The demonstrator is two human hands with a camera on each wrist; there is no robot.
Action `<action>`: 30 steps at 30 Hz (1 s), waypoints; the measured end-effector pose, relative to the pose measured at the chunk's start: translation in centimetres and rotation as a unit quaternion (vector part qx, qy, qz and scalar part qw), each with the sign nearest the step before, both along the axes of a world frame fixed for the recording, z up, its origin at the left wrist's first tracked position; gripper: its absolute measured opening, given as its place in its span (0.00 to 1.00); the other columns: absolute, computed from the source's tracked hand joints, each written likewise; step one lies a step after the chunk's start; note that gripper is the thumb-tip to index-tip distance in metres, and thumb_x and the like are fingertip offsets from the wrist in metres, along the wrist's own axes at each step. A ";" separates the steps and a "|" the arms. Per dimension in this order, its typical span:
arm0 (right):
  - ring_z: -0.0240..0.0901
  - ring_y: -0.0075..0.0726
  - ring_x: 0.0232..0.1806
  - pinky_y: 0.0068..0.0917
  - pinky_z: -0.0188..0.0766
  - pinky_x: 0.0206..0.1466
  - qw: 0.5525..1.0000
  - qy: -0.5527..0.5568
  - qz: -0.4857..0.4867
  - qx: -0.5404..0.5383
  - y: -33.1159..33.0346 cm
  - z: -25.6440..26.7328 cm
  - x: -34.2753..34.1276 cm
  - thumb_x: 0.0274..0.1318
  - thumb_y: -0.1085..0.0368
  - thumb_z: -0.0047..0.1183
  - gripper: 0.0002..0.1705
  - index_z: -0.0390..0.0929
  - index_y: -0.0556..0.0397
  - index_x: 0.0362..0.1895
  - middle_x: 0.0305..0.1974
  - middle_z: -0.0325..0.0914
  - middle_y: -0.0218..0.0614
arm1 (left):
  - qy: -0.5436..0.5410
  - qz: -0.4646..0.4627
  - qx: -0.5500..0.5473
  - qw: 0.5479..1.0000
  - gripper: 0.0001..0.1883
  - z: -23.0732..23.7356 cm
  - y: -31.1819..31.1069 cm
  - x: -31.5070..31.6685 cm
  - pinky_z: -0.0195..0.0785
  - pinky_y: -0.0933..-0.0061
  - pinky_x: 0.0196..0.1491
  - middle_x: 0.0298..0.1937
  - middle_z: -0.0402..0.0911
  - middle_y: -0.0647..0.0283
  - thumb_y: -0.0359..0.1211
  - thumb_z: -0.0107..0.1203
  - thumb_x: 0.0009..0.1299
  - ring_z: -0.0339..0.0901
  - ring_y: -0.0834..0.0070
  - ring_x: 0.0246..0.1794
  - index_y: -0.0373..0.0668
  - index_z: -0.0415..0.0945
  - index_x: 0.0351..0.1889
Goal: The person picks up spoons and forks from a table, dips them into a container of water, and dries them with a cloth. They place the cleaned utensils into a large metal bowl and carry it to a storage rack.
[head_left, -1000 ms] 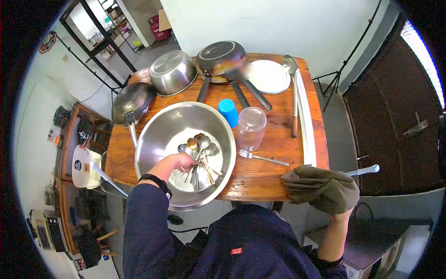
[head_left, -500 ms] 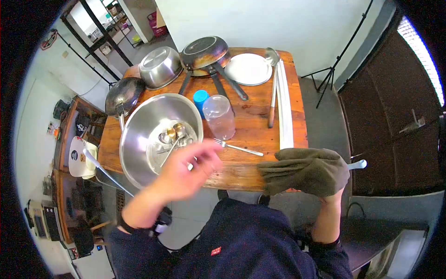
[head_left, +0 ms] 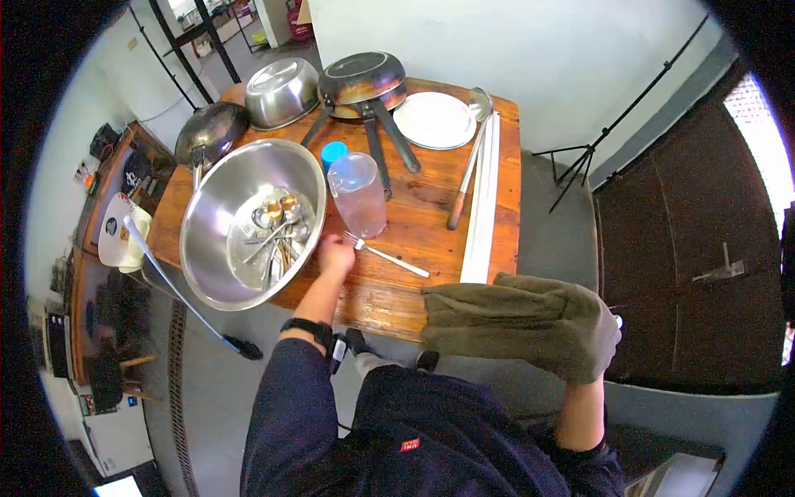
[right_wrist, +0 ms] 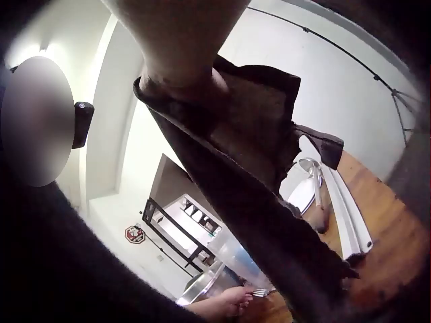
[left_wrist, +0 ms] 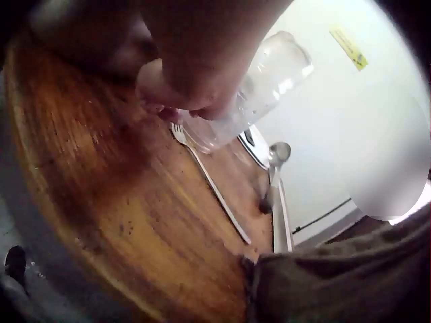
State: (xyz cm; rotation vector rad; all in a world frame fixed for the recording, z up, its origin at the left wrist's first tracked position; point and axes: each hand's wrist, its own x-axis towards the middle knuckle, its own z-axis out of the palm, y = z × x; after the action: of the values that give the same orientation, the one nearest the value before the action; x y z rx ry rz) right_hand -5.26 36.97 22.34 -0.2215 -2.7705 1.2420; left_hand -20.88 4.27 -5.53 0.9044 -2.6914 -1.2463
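The left hand is low over the wooden table, its fingertips at the tines of a metal fork. In the left wrist view the fingers look bent beside the tines; whether they grip the fork is unclear. A clear plastic jar stands just behind that hand, a blue cup behind the jar. The right hand, mostly covered, holds a dark olive cloth at the table's front right edge; the cloth hides its fingers in the right wrist view.
A large steel basin with several spoons stands at the left. Behind are a dark pan, a steel bowl, stacked pans and a white plate. A ladle and white strip lie at the right.
The left hand has left the basin, passed over its right rim and come down by the fork's tines. The right hand still holds the cloth, which now hangs more stretched out. The head view has shifted.
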 end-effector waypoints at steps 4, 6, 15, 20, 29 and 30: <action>0.68 0.28 0.36 0.20 0.64 0.41 0.998 -0.050 0.042 0.025 -0.3 1.3 -0.3 0.33 0.64 0.56 0.20 0.71 0.53 0.38 0.35 0.72 0.32 | 0.022 0.057 0.086 0.994 0.08 -0.2 -0.1 -1.0 0.63 0.71 0.35 0.28 0.75 0.55 0.35 0.51 0.52 0.73 0.66 0.30 0.39 0.75 0.23; 0.67 0.30 0.36 0.21 0.64 0.41 0.998 -0.040 0.044 0.014 -0.1 1.1 -0.2 0.33 0.64 0.55 0.19 0.71 0.53 0.37 0.35 0.72 0.33 | 0.021 0.039 0.036 0.998 0.06 0.2 0.5 -0.6 0.62 0.70 0.33 0.28 0.75 0.55 0.33 0.50 0.53 0.72 0.66 0.29 0.41 0.75 0.24; 0.66 0.39 0.34 0.28 0.65 0.36 0.899 0.172 0.321 0.244 -2.2 0.6 -2.2 0.33 0.61 0.49 0.14 0.72 0.52 0.30 0.30 0.70 0.36 | 0.375 -0.172 -0.170 0.895 0.02 12.7 4.7 7.2 0.58 0.64 0.27 0.23 0.68 0.58 0.28 0.45 0.56 0.66 0.60 0.23 0.42 0.67 0.27; 0.63 0.43 0.36 0.32 0.63 0.36 0.844 0.231 0.369 0.314 -4.1 -2.4 -4.1 0.28 0.59 0.49 0.15 0.71 0.53 0.26 0.28 0.66 0.37 | 0.485 -0.340 -0.207 0.779 0.08 20.8 6.5 9.2 0.59 0.69 0.23 0.23 0.67 0.60 0.22 0.47 0.48 0.66 0.62 0.22 0.40 0.65 0.27; 0.70 0.41 0.27 0.28 0.65 0.28 0.934 0.166 0.291 -0.128 -8.1 -1.8 -4.1 0.31 0.62 0.54 0.17 0.71 0.52 0.32 0.26 0.71 0.43 | 0.539 -0.426 -0.029 0.726 0.06 28.4 10.4 12.8 0.65 0.77 0.30 0.28 0.72 0.58 0.22 0.51 0.51 0.71 0.69 0.26 0.37 0.69 0.28; 0.70 0.35 0.25 0.24 0.66 0.27 0.903 0.236 0.336 -0.128 -7.6 -1.7 -4.2 0.34 0.64 0.55 0.16 0.71 0.54 0.33 0.26 0.73 0.40 | 0.551 -0.429 0.016 0.716 0.09 27.7 9.8 12.6 0.64 0.76 0.32 0.35 0.71 0.58 0.30 0.48 0.57 0.71 0.72 0.31 0.37 0.69 0.34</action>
State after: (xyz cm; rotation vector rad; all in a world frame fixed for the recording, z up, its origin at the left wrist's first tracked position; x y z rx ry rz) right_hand -9.50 29.40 20.61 0.9669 -2.2925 1.5198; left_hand -8.33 14.12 22.12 -1.0124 -1.9189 -1.2394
